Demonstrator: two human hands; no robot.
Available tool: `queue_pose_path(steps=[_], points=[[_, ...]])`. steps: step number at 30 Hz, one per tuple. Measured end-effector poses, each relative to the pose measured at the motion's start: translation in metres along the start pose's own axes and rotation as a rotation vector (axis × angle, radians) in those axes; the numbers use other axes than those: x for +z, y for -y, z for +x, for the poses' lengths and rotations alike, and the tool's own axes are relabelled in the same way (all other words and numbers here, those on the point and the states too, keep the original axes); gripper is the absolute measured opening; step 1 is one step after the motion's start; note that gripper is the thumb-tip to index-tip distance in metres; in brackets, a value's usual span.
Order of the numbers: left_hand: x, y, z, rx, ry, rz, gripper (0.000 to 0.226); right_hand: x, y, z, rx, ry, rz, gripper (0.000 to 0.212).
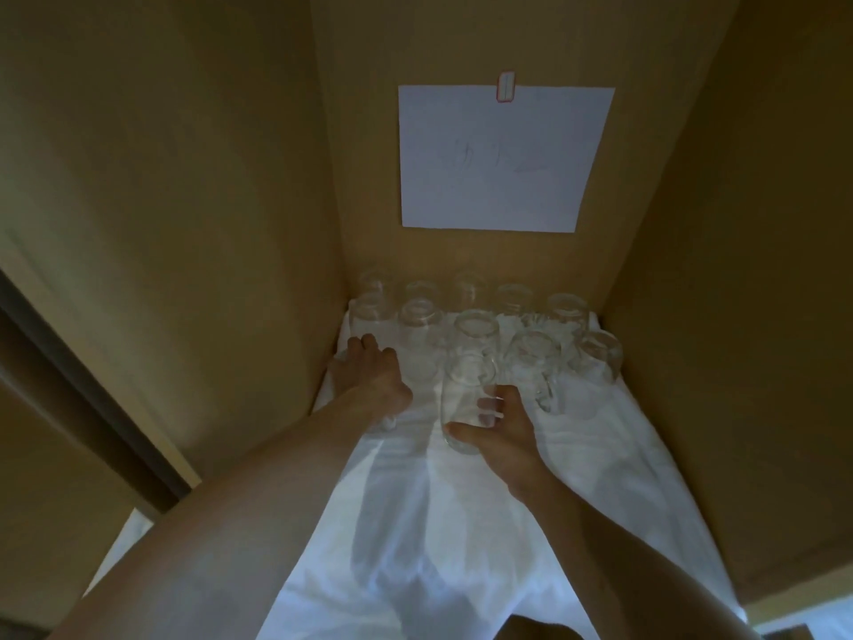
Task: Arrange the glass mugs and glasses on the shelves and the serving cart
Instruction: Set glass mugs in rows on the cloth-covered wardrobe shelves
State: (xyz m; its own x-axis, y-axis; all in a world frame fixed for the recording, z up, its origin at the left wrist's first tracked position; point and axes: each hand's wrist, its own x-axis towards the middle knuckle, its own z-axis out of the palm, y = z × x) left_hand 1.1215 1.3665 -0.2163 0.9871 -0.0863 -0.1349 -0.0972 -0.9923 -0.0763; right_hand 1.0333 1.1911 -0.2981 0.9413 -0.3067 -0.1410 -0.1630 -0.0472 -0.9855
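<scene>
Head view: glass [466, 399] within right hand [501, 431]

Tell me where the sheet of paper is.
In the head view, the sheet of paper is taped to the back wall, above the rows of glasses.

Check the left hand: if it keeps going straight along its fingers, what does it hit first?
The left hand points toward the back-left corner. First in line looks like the upturned glass right at its fingertips; contact already is hard to judge. The right hand grips another glass on the white cloth.
</scene>
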Motion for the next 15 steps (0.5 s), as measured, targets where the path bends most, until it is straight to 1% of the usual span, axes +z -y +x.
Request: queue_pose_path(steps=[5,7,9,12,13,15], points=[[-0.002,0.003,0.015,0.004,0.028,-0.262,0.054,-0.004,-0.001,-0.001,0.030,0.053,-0.015,0.094],[-0.002,0.017,0.024,0.052,0.080,-0.365,0.063,-0.007,-0.003,-0.001,0.036,0.097,-0.041,0.101],[-0.002,0.030,0.029,0.102,0.154,-0.446,0.076,-0.009,-0.007,-0.003,0.032,0.144,-0.096,0.101],[0.001,0.044,0.025,0.166,0.223,-0.414,0.108,-0.013,-0.014,-0.003,0.010,0.174,-0.164,0.091],[0.004,0.047,0.024,0.189,0.229,-0.381,0.114,-0.014,-0.013,-0.003,0.009,0.164,-0.173,0.089],[0.012,0.051,0.022,0.218,0.174,-0.329,0.112,-0.014,-0.004,-0.001,0.009,0.132,-0.187,0.086]])
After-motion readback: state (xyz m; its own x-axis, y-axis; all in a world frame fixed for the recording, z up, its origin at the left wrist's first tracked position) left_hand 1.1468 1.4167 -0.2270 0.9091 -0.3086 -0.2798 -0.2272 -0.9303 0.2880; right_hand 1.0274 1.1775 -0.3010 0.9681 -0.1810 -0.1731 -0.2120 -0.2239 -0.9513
